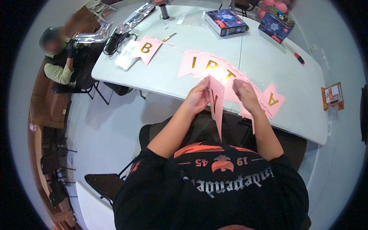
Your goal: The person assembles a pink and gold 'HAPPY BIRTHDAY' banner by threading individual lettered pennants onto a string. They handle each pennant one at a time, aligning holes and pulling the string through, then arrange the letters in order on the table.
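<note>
Held up on edge just off the table's near side is a pink pennant card [217, 107] with a gold letter. My left hand [197, 96] pinches its upper left edge between thumb and fingers. To the right of that card, my right hand [245, 95] is raised with its fingers curled together; what they hold, if anything, is hidden. Beyond both hands, several pink pennants [188, 67] with gold letters lie overlapping in a row. Another pennant [273, 100] rests to the right of my right forearm, and a separate one [147, 50] lies farther left.
The white table [115, 73] bears two dark blue boxes [226, 22] [276, 27], a red-and-black-handled tool [298, 56], a yellow cutter [168, 37], a white packet [127, 55] and a black cable [112, 44]. Another person [61, 61] sits at the left, handling silver foil [94, 36].
</note>
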The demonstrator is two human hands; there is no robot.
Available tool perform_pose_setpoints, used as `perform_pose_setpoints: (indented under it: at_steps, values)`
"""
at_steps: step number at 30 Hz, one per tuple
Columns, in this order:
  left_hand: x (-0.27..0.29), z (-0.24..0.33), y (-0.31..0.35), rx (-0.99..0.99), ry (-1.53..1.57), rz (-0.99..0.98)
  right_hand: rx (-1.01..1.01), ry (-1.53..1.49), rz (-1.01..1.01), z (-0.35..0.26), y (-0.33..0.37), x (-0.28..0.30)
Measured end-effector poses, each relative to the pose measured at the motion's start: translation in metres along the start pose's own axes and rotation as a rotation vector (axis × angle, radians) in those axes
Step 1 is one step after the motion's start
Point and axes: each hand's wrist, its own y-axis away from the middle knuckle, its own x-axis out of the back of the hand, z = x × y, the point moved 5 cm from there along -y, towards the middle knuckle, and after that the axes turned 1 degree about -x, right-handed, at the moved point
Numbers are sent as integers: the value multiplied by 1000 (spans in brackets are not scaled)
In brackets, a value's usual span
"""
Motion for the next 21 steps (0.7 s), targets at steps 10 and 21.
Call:
perform_pose_setpoints:
  at_steps: [10,21]
  values:
    - [-41,10,-5,-31,-636,-193,-28,614,-95,-8,7,-8]
    - [-18,0,-1,-40,-547,18,27,149,-12,-4,4,-7]
